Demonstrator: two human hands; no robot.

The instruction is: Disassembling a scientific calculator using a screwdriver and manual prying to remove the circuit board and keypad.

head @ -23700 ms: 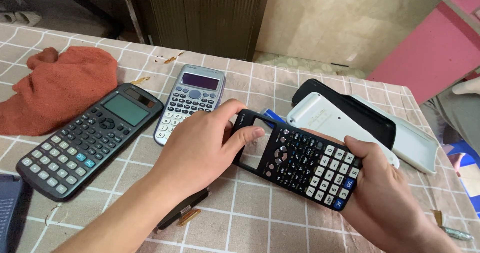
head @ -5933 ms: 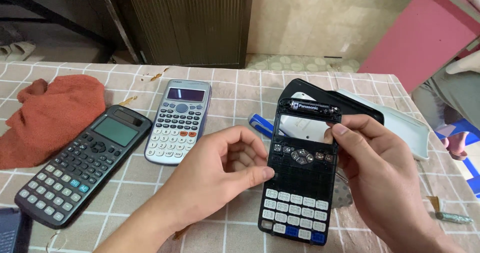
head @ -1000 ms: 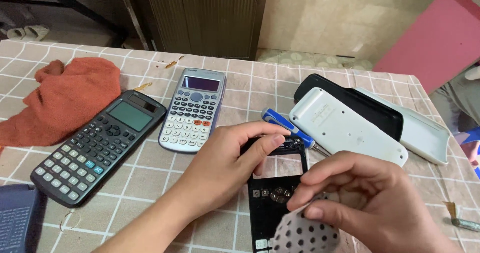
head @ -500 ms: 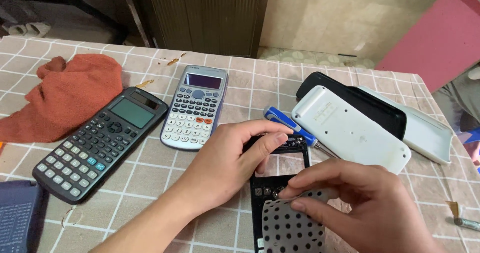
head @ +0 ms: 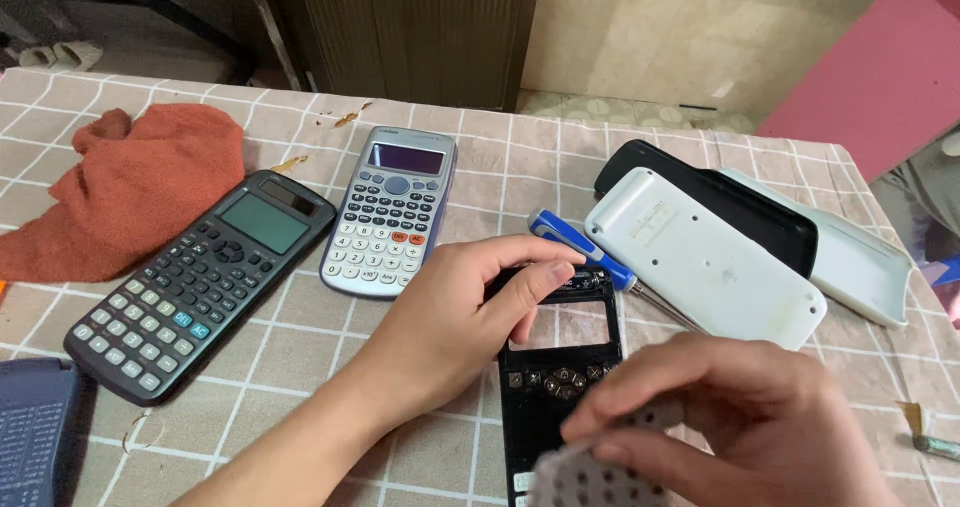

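Observation:
A black calculator front shell [head: 560,379] lies face down on the checked tablecloth, its screen window empty and small key caps showing below it. My left hand [head: 450,317] grips the shell's top left corner, thumb on the upper edge. My right hand [head: 740,417] hovers over the shell's lower part and pinches a grey dotted rubber keypad sheet [head: 580,477], which is blurred at the bottom edge of the view.
A blue-handled screwdriver [head: 570,239] lies just beyond the shell. A white back cover [head: 700,257], a black cover [head: 740,207] and another white cover [head: 860,262] are stacked at the right. A silver calculator [head: 392,212], a black calculator [head: 205,277] and a red cloth [head: 140,187] lie at the left.
My right hand has lifted the dotted keypad sheet off the shell and drawn it toward me. My left hand has kept its hold on the shell's top.

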